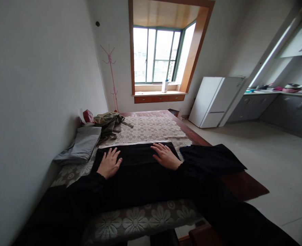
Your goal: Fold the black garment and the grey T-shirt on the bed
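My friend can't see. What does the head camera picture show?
Two hands, left hand and right hand, press flat on a black garment spread over a lace-covered table. A grey folded cloth lies left, by the wall.

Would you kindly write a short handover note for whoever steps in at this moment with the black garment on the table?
Left hand: open, flat, palm down on the left part of the black garment.
Right hand: open, flat on the garment's right part, near its far edge.
Things: the garment lies spread across the lace-covered table; one dark part hangs over the table's right edge. A folded grey cloth and an olive bundle lie by the wall.
Done: garment laid flat, far edge straight.
Left: it does not look folded up yet; the right part is loose.
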The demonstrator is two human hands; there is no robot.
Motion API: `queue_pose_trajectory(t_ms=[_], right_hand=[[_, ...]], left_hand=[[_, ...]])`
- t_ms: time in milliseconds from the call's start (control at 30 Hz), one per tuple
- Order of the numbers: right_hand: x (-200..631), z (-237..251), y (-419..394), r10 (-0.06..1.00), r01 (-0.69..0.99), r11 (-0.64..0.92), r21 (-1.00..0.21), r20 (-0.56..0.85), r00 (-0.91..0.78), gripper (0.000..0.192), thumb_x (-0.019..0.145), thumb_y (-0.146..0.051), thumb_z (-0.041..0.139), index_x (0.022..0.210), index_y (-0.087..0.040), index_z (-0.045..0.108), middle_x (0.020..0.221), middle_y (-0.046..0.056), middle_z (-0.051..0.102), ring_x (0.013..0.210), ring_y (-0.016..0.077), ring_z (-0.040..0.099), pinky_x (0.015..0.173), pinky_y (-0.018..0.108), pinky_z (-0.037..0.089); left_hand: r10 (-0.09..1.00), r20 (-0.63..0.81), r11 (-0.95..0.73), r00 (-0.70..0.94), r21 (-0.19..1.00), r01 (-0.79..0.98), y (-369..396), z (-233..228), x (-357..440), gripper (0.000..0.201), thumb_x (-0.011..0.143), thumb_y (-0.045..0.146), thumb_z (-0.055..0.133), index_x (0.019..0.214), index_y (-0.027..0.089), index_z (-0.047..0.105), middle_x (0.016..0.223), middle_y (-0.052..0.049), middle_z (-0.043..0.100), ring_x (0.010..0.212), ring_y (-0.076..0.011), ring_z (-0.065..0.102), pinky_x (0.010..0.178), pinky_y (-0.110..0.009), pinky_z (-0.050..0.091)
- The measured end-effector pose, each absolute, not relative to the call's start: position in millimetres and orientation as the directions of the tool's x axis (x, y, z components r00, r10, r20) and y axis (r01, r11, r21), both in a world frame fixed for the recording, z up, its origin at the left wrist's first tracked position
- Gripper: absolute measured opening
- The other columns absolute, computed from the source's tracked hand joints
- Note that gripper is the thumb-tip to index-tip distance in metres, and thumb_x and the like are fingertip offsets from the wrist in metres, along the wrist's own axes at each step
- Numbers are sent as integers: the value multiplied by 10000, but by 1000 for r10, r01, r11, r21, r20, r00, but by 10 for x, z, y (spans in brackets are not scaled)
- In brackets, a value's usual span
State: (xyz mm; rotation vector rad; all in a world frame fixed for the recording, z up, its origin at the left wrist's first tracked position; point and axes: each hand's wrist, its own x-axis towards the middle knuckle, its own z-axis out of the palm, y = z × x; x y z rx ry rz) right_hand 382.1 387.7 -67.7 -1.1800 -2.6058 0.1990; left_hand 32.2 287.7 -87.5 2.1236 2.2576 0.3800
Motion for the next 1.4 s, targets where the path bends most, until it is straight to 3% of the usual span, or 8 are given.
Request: queue_pose_trajectory(t_ms=[167, 367, 467, 567, 700, 900, 1133, 1400], right_hand=[[3603, -931, 3666, 850, 837, 517, -180, -6, -526, 686, 1014, -605, 325, 1622, -287, 306, 1715, 38, 226, 1577, 378, 111, 1223, 680, 76], [3637, -928, 3654, 881, 873, 455, -177, -56, -470, 699, 1017, -599, 295, 1635, -271, 269, 1724, 38, 182, 1583, 358, 95, 1229, 674, 21], [3394, -854, 3561, 881, 872, 454, -184, -51, -469, 672, 1014, -515, 347, 1626, -240, 302, 1717, 77, 202, 1573, 407, 96, 1200, 720, -10], [3029, -826, 3520, 821, 803, 551, -229, -23, -570, 630, 1018, -448, 349, 1625, -288, 297, 1717, 35, 207, 1578, 372, 115, 1217, 689, 16], [2716, -859, 3655, 838, 816, 523, -247, -27, -545, 617, 1037, -424, 291, 1634, -275, 266, 1718, 33, 205, 1584, 314, 127, 1240, 631, 80], [2703, -950, 3813, 867, 840, 486, -240, 9, -499, 644, 1049, -434, 263, 1652, -217, 204, 1730, 43, 106, 1597, 287, 35, 1264, 579, 28], [2664, -999, 3803, 803, 778, 584, -234, 24, -596, 634, 1031, -371, 278, 1647, -229, 230, 1724, -19, 135, 1595, 196, 72, 1287, 434, 75], [2782, -1066, 3900, 868, 849, 488, -201, 8, -497, 650, 1040, -440, 246, 1644, -199, 238, 1721, 9, 162, 1594, 224, 95, 1283, 482, 75]], left_hand=[[991, 97, 72, -87, 154, 985, 2732, -954, 475, 658, 1011, 551, 309, 1582, 235, 392, 1678, -81, 343, 1570, -319, 236, 1259, -581, 168], [988, 77, 120, -131, 133, 984, 2664, -912, 493, 685, 1013, 523, 292, 1593, 167, 368, 1679, -150, 314, 1560, -379, 242, 1231, -646, 180], [996, 76, 33, -43, 131, 991, 2730, -922, 800, 631, 1016, 454, 313, 1606, 234, 346, 1697, -83, 293, 1577, -329, 209, 1258, -581, 170], [997, 67, -53, 44, 138, 989, 2921, -938, 1134, 613, 1013, 421, 330, 1609, 278, 337, 1699, -21, 296, 1582, -278, 205, 1278, -514, 165], [998, 55, 0, -8, 139, 990, 3236, -941, 1297, 619, 1010, 356, 294, 1605, 194, 343, 1691, -85, 312, 1571, -328, 224, 1257, -588, 186], [996, 73, 32, -42, 138, 990, 3357, -991, 1223, 625, 1013, 373, 277, 1617, 215, 311, 1710, -57, 267, 1588, -290, 170, 1274, -573, 137], [995, 88, 32, -44, 137, 990, 3361, -1056, 1235, 628, 1011, 369, 268, 1615, 208, 319, 1707, -54, 273, 1586, -294, 177, 1274, -582, 126], [991, 111, 64, -79, 136, 989, 3321, -1070, 991, 601, 1022, 418, 278, 1607, 293, 336, 1693, -6, 313, 1571, -245, 242, 1279, -521, 155]])
